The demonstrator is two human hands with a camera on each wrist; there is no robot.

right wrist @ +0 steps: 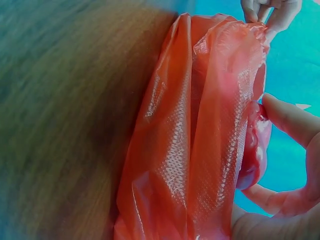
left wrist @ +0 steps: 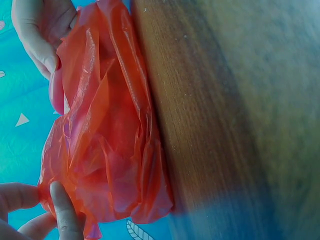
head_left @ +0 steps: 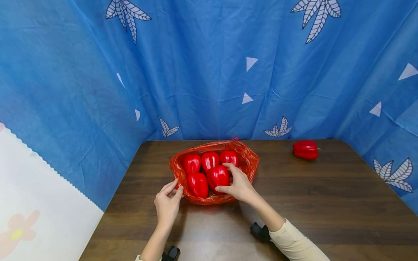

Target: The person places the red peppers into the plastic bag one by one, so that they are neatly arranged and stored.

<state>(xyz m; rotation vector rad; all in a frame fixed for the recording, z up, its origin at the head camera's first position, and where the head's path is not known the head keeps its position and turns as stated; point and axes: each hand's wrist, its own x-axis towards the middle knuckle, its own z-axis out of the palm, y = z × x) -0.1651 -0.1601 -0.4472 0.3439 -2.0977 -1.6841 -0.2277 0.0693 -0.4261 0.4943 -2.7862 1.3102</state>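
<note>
A red plastic bag (head_left: 204,200) lies on the table with its mouth spread wide, and several glossy red bell peppers (head_left: 197,185) sit inside. My left hand (head_left: 168,203) pinches the bag's left rim between thumb and fingers; the left wrist view shows the same pinch on the thin plastic (left wrist: 110,150). At the bag's front right, my right hand (head_left: 239,184) grips a red bell pepper (head_left: 218,177) with thumb and fingers on either side. In the right wrist view this pepper (right wrist: 256,145) shows partly above the bag's rim; its lower part is hidden.
Another red bell pepper (head_left: 305,149) lies on its side at the table's back right, its green stem to the right. The brown wooden table (head_left: 310,203) ends at a blue curtain (head_left: 209,72). A white patterned cloth (head_left: 39,203) is at the left.
</note>
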